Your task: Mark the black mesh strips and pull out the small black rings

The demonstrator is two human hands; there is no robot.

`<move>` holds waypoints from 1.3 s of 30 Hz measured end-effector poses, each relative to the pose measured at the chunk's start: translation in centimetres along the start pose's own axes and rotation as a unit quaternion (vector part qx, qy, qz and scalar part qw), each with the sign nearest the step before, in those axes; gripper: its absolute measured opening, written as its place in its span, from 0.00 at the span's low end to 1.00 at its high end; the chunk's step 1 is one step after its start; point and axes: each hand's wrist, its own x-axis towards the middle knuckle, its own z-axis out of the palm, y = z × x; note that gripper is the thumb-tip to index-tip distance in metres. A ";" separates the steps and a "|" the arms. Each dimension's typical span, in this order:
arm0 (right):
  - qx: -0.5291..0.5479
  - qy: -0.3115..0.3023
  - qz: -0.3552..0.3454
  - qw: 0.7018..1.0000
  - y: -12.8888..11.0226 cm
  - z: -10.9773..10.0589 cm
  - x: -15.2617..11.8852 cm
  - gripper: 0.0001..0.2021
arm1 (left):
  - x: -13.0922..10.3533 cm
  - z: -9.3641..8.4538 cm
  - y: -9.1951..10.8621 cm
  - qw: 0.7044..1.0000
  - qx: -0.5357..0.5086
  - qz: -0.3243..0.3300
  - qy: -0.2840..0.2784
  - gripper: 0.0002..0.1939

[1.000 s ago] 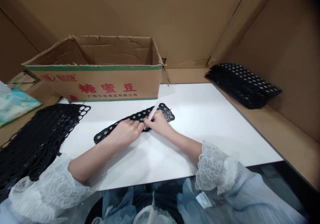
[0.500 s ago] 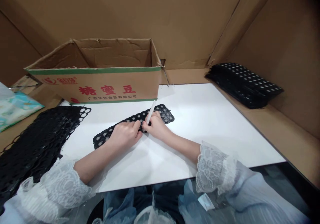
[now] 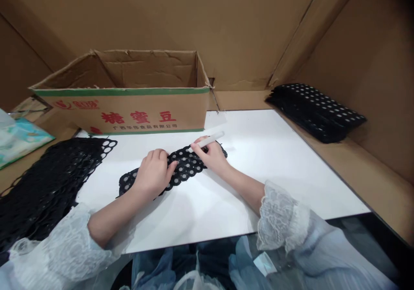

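Note:
A black strip with rows of pale round spots point(image 3: 186, 167) lies slantwise on a white board point(image 3: 252, 195). My left hand point(image 3: 153, 173) grips it left of the middle, fingers curled over the far side and thumb on top. Pinched in my right hand point(image 3: 213, 155) is a slim white pen-like stick point(image 3: 211, 139). Its lower tip touches or nearly touches the strip near the far edge, while the upper end points right and away from me. My right hand hides part of the strip's right end.
An open cardboard box point(image 3: 155, 108) stands behind the strip. Black ring-patterned mesh sheets point(image 3: 42, 182) are piled at left, near a blue-and-white packet point(image 3: 24, 139). A stack of black spotted sheets point(image 3: 318, 111) leans at the right. Cardboard walls point(image 3: 239, 31) enclose the back.
My right hand moved right along the strip, and the stick tilted over to the right. My left hand shifted slightly left, so the hands are further apart and the strip's middle shows.

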 end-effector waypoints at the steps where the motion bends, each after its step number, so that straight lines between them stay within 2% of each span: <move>1: -0.001 -0.002 -0.002 1.000 0.1 0.0 0.0 0.12 | 0.0 0.1 0.2 1.000 -0.019 0.002 -0.002 0.13; 4: -0.005 -0.020 0.016 1.000 0.4 -0.1 0.1 0.12 | 0.1 0.0 0.5 0.995 -0.098 -0.005 -0.006 0.07; 6: -0.007 -0.052 0.015 0.999 0.7 -0.2 0.2 0.12 | 0.3 -0.3 0.5 0.985 -0.171 -0.006 -0.034 0.04; 9: -0.015 -0.107 -0.027 0.994 0.7 -0.5 0.4 0.11 | 0.7 -0.8 0.0 0.961 -0.261 -0.002 -0.095 0.05; 12: -0.001 -0.157 -0.069 0.985 0.2 -0.9 0.4 0.12 | 1.0 -1.1 -0.6 0.950 -0.294 -0.021 -0.102 0.06; 14: 0.016 -0.173 -0.068 0.982 -0.3 -1.1 0.3 0.13 | 1.2 -1.3 -0.9 0.947 -0.306 -0.033 -0.091 0.08; 17: 0.019 -0.158 -0.032 0.987 -0.7 -1.0 -0.1 0.15 | 1.3 -1.6 -0.8 0.950 -0.300 -0.017 -0.087 0.12; 21: 0.006 -0.116 0.005 0.993 -0.8 -0.7 -0.3 0.16 | 1.2 -1.8 -0.3 0.959 -0.265 -0.016 -0.099 0.08; 28: 0.020 -0.114 -0.035 0.993 -0.7 0.0 -0.2 0.14 | 1.5 -1.1 -0.8 0.948 -0.283 -0.026 -0.147 0.08; 32: 0.003 -0.115 -0.035 0.993 -0.9 0.0 -0.3 0.14 | 1.5 -0.9 -1.3 0.928 -0.323 -0.022 -0.184 0.09; 35: -0.004 -0.136 -0.029 0.990 -1.1 0.0 -0.3 0.13 | 1.4 -1.2 -1.3 0.920 -0.337 -0.007 -0.201 0.09; 39: -0.031 -0.181 -0.001 0.983 -1.2 -0.2 -0.2 0.15 | 1.2 -1.3 -0.8 0.936 -0.303 0.010 -0.182 0.10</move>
